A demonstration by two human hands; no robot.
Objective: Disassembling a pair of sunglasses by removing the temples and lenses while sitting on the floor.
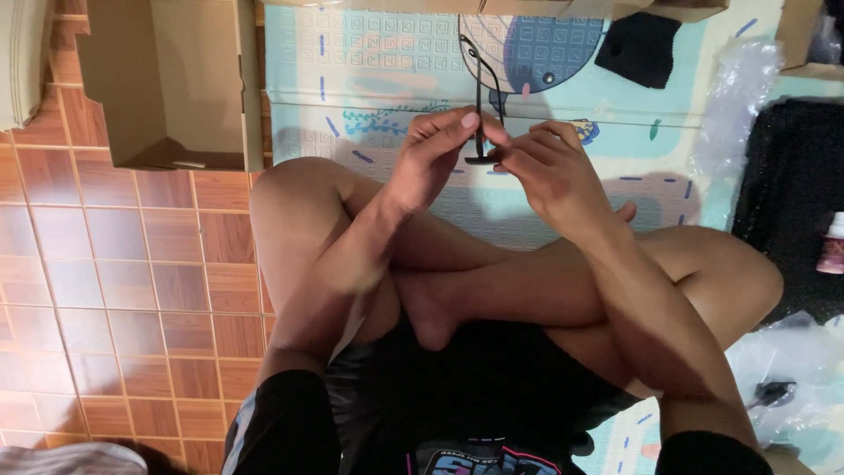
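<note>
Cable [479, 97] end in left hand [431, 154] grip (right hand [545, 167] touching).

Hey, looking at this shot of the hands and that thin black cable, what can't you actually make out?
- Head view: the black cable runs off the top edge, so its far end is cut off.
- The small black piece at its lower end is too small to identify; fingertips of the left hand and right hand partly cover it.
- Cardboard box: inside shadowed, contents unclear.
</note>
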